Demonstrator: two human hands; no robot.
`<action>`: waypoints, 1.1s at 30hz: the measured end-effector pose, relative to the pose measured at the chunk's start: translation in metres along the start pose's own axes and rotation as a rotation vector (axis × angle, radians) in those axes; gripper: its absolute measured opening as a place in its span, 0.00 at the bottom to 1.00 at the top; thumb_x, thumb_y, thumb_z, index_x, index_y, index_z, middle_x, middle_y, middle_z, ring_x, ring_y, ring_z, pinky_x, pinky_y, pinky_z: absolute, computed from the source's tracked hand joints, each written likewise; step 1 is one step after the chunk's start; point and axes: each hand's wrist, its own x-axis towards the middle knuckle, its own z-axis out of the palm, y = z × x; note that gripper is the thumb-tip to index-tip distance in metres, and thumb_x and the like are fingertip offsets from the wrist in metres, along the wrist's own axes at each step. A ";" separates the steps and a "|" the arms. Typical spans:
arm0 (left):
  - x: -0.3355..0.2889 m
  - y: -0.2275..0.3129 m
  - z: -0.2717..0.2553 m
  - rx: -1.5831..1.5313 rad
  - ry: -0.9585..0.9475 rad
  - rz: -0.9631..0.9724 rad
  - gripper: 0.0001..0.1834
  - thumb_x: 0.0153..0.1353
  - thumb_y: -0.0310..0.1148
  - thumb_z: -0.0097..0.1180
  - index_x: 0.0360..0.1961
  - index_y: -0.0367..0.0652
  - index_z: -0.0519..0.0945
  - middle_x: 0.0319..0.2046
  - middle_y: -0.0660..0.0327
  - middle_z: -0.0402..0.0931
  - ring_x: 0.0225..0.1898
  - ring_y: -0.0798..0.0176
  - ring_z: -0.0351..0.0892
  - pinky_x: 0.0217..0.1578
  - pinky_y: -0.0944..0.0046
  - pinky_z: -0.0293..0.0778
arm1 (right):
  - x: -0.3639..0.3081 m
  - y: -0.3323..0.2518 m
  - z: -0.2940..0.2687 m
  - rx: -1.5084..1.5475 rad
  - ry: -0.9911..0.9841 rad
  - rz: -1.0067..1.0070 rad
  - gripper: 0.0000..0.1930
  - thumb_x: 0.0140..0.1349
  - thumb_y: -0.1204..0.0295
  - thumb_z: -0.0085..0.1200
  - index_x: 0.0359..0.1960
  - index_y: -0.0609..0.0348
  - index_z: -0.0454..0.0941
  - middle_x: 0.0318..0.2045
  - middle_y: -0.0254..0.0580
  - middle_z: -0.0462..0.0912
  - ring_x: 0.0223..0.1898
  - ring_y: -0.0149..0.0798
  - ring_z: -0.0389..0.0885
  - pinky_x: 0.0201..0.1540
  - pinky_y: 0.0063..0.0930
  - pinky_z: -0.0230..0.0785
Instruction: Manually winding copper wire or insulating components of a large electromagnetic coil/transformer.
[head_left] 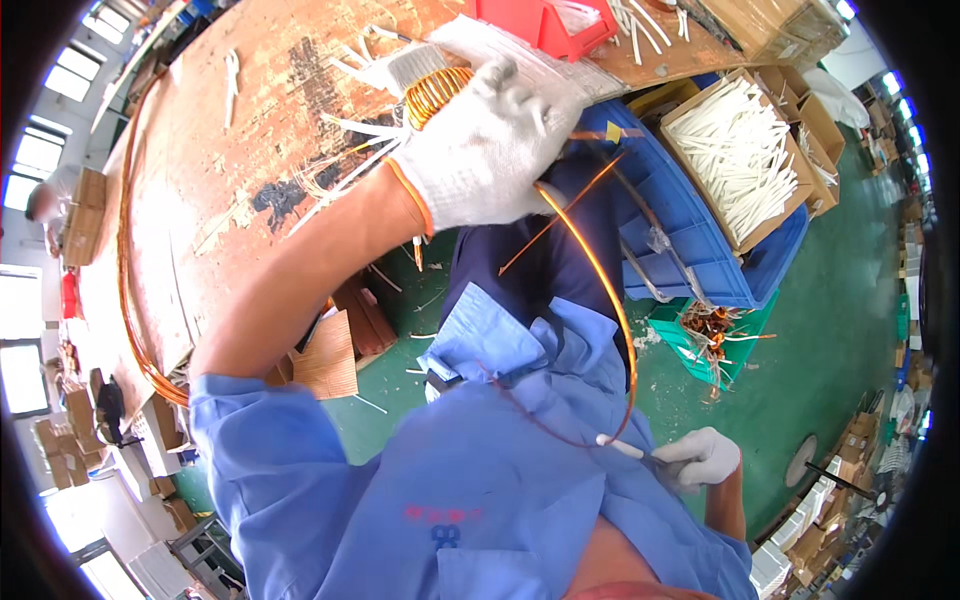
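Observation:
My left hand (490,150), in a white knitted glove, is closed over a coil of copper wire (434,93) at the table's edge. The coil's windings show beside the knuckles, against a grey block (415,67); the fingertips are partly hidden. From beneath this hand a long copper wire (608,275) bows out and curves down to the right. A short white sleeve (620,446) sits on the wire near its lower end. My right hand (700,457), also gloved, is closed beside the sleeve at lower right; what its fingers pinch is not clear.
The worn wooden table (190,190) carries loose white sleeves and a red bin (550,25). At right, a blue crate (690,250) supports a cardboard box (735,160) of white sleeves. A green bin (720,340) with copper scraps stands on the floor. Large wire loops (125,250) hang at left.

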 end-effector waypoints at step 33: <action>-0.010 -0.170 0.086 -0.812 0.441 -1.162 0.23 0.84 0.48 0.53 0.50 0.35 0.86 0.25 0.65 0.77 0.24 0.67 0.76 0.24 0.62 0.71 | 0.069 -0.024 -0.006 -0.059 0.890 0.214 0.35 0.68 0.80 0.46 0.80 0.72 0.68 0.24 0.41 0.79 0.16 0.28 0.73 0.18 0.26 0.64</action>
